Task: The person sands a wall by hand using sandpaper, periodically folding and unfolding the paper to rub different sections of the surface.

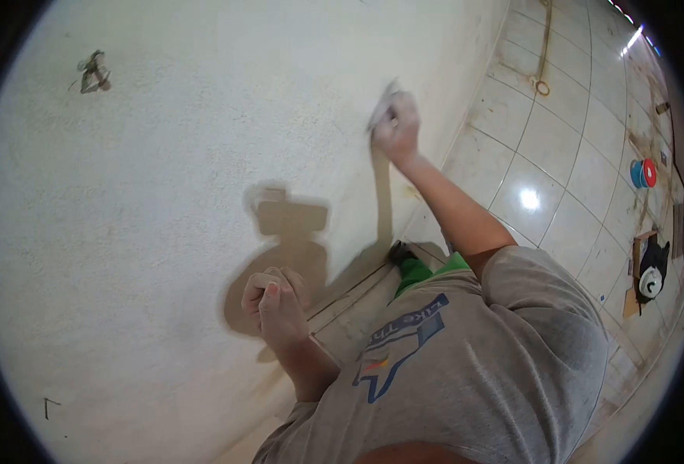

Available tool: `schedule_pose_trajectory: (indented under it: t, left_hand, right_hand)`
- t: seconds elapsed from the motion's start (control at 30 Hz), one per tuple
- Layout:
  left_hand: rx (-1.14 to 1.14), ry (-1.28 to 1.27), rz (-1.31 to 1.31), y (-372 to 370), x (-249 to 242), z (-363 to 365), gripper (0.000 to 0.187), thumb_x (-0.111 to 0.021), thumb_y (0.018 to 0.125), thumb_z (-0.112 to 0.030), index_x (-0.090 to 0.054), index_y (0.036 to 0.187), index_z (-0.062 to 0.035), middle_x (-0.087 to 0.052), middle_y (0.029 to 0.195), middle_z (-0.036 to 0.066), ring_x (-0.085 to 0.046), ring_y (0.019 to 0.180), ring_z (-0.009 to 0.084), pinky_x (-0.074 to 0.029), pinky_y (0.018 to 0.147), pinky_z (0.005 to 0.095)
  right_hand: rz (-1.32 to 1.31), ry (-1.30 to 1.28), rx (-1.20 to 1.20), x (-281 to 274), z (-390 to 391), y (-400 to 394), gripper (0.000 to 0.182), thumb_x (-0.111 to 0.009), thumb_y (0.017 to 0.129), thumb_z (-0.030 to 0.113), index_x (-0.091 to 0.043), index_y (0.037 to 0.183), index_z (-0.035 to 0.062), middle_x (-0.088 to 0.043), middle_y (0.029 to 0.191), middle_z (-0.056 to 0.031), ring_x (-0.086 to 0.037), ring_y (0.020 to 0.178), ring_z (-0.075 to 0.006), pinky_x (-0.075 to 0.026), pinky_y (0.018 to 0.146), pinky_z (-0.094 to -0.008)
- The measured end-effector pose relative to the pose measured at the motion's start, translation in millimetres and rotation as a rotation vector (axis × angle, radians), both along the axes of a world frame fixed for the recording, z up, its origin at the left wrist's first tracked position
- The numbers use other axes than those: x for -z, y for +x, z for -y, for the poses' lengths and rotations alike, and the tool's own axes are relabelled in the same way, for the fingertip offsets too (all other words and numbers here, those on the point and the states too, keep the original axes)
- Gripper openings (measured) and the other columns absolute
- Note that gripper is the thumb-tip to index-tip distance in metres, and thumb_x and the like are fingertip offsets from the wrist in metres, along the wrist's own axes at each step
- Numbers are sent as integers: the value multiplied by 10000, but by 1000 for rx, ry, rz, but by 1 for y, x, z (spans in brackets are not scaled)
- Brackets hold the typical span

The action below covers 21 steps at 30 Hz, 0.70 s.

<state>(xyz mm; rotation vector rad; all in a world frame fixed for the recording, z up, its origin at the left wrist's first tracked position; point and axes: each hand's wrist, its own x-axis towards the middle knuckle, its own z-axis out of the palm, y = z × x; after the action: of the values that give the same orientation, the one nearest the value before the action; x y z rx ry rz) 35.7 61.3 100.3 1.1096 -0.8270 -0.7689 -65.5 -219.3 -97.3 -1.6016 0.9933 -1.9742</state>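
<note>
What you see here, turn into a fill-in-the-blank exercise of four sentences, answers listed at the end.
1. The pale piece at the wall is held in the person's ____ hand.
2. Beside the left hand, the dark shape on the wall is a ____.
3. The blue container on the floor has a ____ top.
4. The person's T-shirt is mainly ____ in colour.

Missing words: right; shadow; red; grey.

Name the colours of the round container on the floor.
Round container: blue side, red top; head view.
</note>
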Motion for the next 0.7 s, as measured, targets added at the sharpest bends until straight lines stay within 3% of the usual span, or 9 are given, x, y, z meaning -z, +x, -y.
schedule_pose_trajectory:
  t: [0.03, 0.13, 0.2, 0.27, 0.37, 0.43, 0.53, 0.6, 0.7]
  left_hand:
    - [-40, 16, 6, 1, 3, -3, 163, -614, 939, -98, -567, 801, -25, -513, 700, 48, -465, 594, 141, -371, 495, 265]
    - [-48, 57, 130, -9, 11, 1, 173, -625, 937, -119, -575, 803, -22, -535, 712, 57, -480, 612, 145, -367, 513, 256]
    - [5, 55, 207, -21, 12, 14, 175, -629, 932, -124, -578, 802, -20, -540, 712, 58, -487, 625, 147, -359, 524, 254]
    - [79, 42, 242, -33, 2, 22, 171, -631, 926, -121, -581, 800, -17, -537, 705, 56, -492, 637, 149, -349, 534, 260]
    - [-33, 58, 218, -31, -3, 16, 185, -608, 927, -117, -559, 769, -34, -505, 675, 42, -485, 640, 158, -335, 531, 279]
    - [-28, 23, 149, -24, 1, 6, 199, -586, 932, -122, -533, 754, -49, -476, 656, 33, -476, 633, 163, -337, 531, 294]
    - [-88, 43, 19, -21, 16, -12, 232, -583, 936, -159, -500, 739, -68, -427, 617, 22, -448, 596, 172, -341, 552, 310]
    - [-106, 47, 2, -17, 20, -11, 245, -586, 937, -179, -491, 736, -78, -402, 595, 17, -432, 570, 171, -338, 555, 316]
    - [-107, 51, 44, -19, 21, -22, 243, -586, 940, -185, -499, 737, -85, -391, 579, 12, -420, 546, 161, -324, 532, 317]
  right_hand:
    - [67, 217, 15, 0, 5, -5, 100, -538, 695, -6, -519, 791, 12, -487, 776, -172, -499, 739, -377, -421, 651, -466]
    - [2, 131, 51, 1, -31, 20, 96, -583, 722, 15, -552, 812, 17, -547, 862, -213, -538, 789, -406, -473, 748, -482]
    - [-78, -79, -214, 10, -83, 37, 101, -585, 717, 9, -563, 815, 24, -544, 851, -205, -540, 793, -401, -475, 766, -490]
    - [-212, -325, -636, 6, -113, 33, 106, -594, 713, 17, -572, 815, 32, -549, 851, -192, -545, 803, -393, -478, 768, -487]
    - [-104, -338, -375, 46, -62, 21, 94, -595, 727, 30, -564, 815, 22, -539, 825, -189, -537, 793, -396, -466, 737, -479]
    - [42, 250, -59, 54, -26, 4, 61, -589, 744, 41, -558, 792, 20, -521, 789, -189, -523, 770, -402, -440, 701, -484]
    - [10, 294, 30, 60, 7, -11, 40, -561, 760, 48, -549, 781, 16, -506, 766, -192, -510, 755, -410, -417, 682, -496]
    - [5, 167, -14, 34, -30, 10, 48, -574, 758, 70, -552, 780, 34, -512, 767, -181, -512, 744, -395, -416, 665, -489]
    - [-221, -235, -397, 17, -86, 21, 83, -614, 720, 89, -558, 769, 53, -528, 769, -162, -543, 757, -369, -447, 668, -460]
